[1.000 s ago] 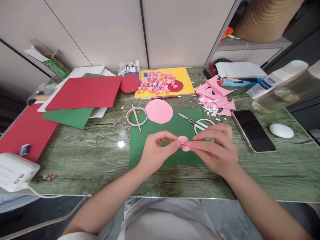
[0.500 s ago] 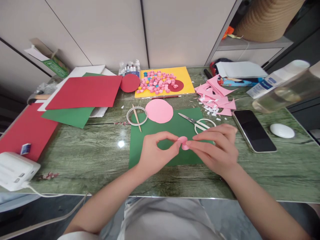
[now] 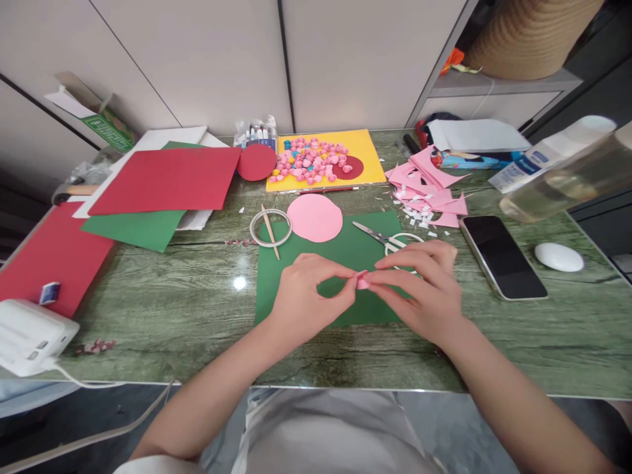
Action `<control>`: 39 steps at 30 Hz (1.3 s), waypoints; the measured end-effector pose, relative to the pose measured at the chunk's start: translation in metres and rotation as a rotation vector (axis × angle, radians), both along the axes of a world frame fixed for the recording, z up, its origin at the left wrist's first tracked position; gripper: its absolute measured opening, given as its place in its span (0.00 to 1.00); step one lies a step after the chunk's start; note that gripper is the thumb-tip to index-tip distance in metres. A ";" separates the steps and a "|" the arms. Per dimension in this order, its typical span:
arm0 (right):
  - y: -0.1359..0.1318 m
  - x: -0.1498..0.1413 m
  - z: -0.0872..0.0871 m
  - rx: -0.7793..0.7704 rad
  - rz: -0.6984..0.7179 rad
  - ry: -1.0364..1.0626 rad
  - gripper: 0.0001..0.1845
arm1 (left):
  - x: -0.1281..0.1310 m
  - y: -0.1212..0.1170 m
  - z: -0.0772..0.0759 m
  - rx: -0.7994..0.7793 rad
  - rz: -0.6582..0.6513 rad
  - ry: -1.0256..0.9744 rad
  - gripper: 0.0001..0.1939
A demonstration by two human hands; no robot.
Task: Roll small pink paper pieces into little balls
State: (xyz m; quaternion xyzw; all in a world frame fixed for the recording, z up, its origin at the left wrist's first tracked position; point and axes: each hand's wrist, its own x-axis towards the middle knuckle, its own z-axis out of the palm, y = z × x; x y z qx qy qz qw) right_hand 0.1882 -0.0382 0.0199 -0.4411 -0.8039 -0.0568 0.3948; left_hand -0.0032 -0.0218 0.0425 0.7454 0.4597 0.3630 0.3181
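Between my two hands is a small curled piece of pink paper [image 3: 363,282], held over a green paper sheet [image 3: 286,296]. My left hand [image 3: 311,286] pinches its left side between thumb and forefinger. From the right, the fingertips of my right hand [image 3: 422,289] grip the other side; its upper fingers are bent above. White-handled scissors [image 3: 380,238] lie just beyond my right hand, their handles partly covered by it. Past my hands lies a pink paper disc [image 3: 315,217]. Left of the disc are a roll of tape [image 3: 254,227] and a pointed wooden stick [image 3: 270,232].
At the back, a yellow sheet [image 3: 368,141] bears many rolled pink, yellow and blue paper pieces. Pink scraps [image 3: 424,178] lie to its right. A phone [image 3: 503,257] and white mouse [image 3: 559,257] are at right; red sheets [image 3: 168,178] and a white charger [image 3: 37,336] at left.
The pink paper piece looks more pressed together and narrower, showing less of its round face. My right hand has shifted slightly left, and its upper fingers have moved closer to the piece.
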 end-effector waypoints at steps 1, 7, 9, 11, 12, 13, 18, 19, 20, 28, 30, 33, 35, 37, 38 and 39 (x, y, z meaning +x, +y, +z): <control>0.000 0.000 0.000 -0.015 0.002 -0.001 0.07 | -0.001 0.001 0.000 0.009 -0.011 0.025 0.05; 0.003 -0.001 -0.003 -0.114 0.030 -0.021 0.04 | -0.004 0.005 -0.001 0.048 -0.081 0.172 0.07; 0.004 0.000 -0.004 -0.147 0.037 -0.028 0.03 | -0.005 0.006 -0.003 0.047 -0.103 0.215 0.07; 0.005 0.000 -0.005 -0.173 0.041 -0.030 0.03 | -0.006 0.007 -0.006 0.056 -0.126 0.255 0.07; 0.006 0.000 -0.006 -0.187 0.041 -0.032 0.03 | -0.006 0.008 -0.007 0.067 -0.135 0.273 0.07; 0.006 -0.001 -0.006 -0.198 0.039 -0.032 0.03 | -0.006 0.008 -0.009 0.079 -0.145 0.290 0.07; 0.008 -0.001 -0.007 -0.252 0.040 -0.030 0.03 | -0.007 0.010 -0.012 0.083 -0.188 0.346 0.08; 0.008 -0.001 -0.007 -0.263 0.041 -0.026 0.03 | -0.007 0.010 -0.011 0.072 -0.195 0.346 0.08; 0.008 -0.002 -0.006 -0.274 0.041 -0.020 0.03 | -0.007 0.010 -0.010 0.058 -0.197 0.342 0.08; 0.006 -0.001 -0.002 -0.427 0.027 0.102 0.09 | -0.007 0.005 0.001 -0.103 -0.240 0.160 0.07; 0.006 0.000 0.001 -0.478 0.050 0.140 0.09 | -0.007 0.005 0.002 -0.172 -0.245 0.101 0.05; 0.006 0.000 0.005 -0.577 0.125 0.197 0.08 | -0.007 0.006 0.001 -0.308 -0.252 -0.020 0.06; 0.006 0.000 0.007 -0.654 0.191 0.227 0.06 | -0.007 0.007 0.001 -0.389 -0.270 -0.098 0.07; 0.005 -0.001 0.009 -0.724 0.244 0.246 0.06 | -0.007 0.009 0.000 -0.450 -0.286 -0.145 0.08; 0.005 -0.001 0.009 -0.752 0.260 0.252 0.07 | -0.006 0.010 0.000 -0.478 -0.292 -0.161 0.08; 0.004 -0.002 0.008 -0.772 0.270 0.257 0.07 | -0.006 0.011 -0.001 -0.506 -0.296 -0.176 0.09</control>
